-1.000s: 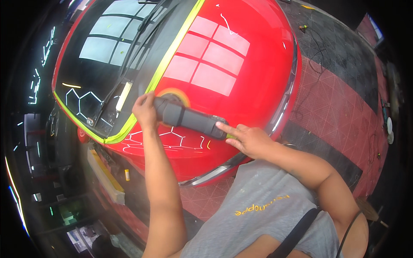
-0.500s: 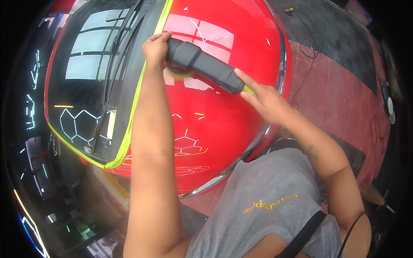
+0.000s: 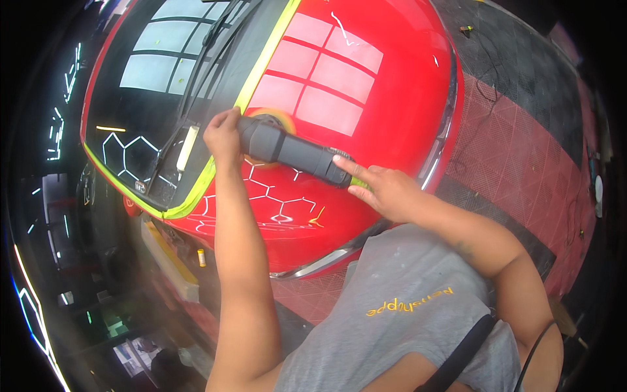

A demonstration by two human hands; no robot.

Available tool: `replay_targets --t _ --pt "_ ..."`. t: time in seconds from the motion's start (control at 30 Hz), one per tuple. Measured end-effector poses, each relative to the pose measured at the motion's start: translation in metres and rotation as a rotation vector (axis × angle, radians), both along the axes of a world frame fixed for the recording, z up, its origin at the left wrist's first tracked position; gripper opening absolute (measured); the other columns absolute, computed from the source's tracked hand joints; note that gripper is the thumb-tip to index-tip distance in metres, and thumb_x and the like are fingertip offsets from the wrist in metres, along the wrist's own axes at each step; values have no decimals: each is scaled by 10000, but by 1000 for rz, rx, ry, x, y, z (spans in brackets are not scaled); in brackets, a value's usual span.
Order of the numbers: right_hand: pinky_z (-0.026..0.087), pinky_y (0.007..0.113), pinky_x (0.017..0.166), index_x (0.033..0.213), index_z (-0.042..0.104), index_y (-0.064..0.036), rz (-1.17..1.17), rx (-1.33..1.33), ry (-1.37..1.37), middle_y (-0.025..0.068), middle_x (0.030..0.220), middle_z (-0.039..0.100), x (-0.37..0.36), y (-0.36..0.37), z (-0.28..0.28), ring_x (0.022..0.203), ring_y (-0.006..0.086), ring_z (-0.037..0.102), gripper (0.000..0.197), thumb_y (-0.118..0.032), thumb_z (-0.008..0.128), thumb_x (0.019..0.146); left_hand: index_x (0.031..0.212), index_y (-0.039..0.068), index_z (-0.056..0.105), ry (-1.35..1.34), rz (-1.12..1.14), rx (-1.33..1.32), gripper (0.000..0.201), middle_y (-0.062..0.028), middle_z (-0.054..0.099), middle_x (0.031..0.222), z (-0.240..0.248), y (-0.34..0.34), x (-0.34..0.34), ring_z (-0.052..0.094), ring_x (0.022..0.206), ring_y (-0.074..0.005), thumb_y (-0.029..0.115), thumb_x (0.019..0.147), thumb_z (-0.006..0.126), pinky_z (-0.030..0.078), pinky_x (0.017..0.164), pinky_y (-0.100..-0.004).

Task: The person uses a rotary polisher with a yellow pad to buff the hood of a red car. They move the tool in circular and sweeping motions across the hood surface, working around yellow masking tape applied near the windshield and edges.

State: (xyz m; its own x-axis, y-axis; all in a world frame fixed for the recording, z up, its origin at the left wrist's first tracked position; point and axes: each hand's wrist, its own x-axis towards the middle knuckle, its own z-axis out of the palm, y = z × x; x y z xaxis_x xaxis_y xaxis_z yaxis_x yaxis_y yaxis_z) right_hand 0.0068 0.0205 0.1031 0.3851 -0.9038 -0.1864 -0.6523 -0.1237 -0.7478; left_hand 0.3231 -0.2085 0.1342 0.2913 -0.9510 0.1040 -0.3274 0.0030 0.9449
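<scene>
A black car polisher lies across the red hood, tilted down to the right. Its round yellow pad shows behind the tool head, against the paint and blurred at the rim. My left hand is closed over the head end, beside the yellow-green masking tape on the hood's windshield edge. My right hand grips the rear end near a green part, its index finger stretched along the housing. The pad's underside is hidden.
Left of the tape lie the dark windshield, wiper arms and a pale yellow tube. A chrome trim strip edges the hood near my body. A thin black cable lies on the grey and red floor tiles.
Both hands have brought the polisher nearer to me over the hood, along the taped edge. More of the yellow pad shows behind the head. The view has shifted slightly over the car.
</scene>
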Motion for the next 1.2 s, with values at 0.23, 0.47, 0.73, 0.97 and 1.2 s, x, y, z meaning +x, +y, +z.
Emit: replay_targets --t 0.23,0.47,0.73,0.97,1.2 --pt "614 491 787 1719 256 -481 147 -44 16 169 954 656 70 25 2 822 336 720 616 -482 501 1154 1087 -58 767 144 79 -84 250 -86 751 956 -6 67 111 693 825 -161 139 953 843 559 742 -305" --pt "600 496 712 1739 216 -443 253 -17 41 184 935 676 85 39 -4 775 343 732 688 -524 525 1130 998 -26 770 172 187 -94 169 -70 740 932 -23 126 148 689 807 -155 125 956 832 564 724 -301" --pt "607 508 773 1746 193 -397 20 -62 46 182 932 720 7 55 -39 863 367 760 877 -417 718 1044 1016 -66 789 11 97 -140 240 -91 760 918 -33 106 23 686 812 -158 132 923 888 551 759 -299" --pt "606 576 934 1754 117 -292 -290 23 -39 296 1137 746 -68 35 -27 1033 494 755 994 -424 764 1011 988 -59 809 -189 -164 -22 266 -81 758 877 -19 3 -131 669 789 -158 179 893 879 545 756 -328" --pt "599 552 979 1737 175 -353 -531 78 -71 314 1150 746 -123 17 -38 1077 494 748 1043 -229 830 935 1062 -62 805 -115 -310 110 369 -212 795 1012 -28 -46 -245 747 954 -278 244 870 883 575 883 -408"
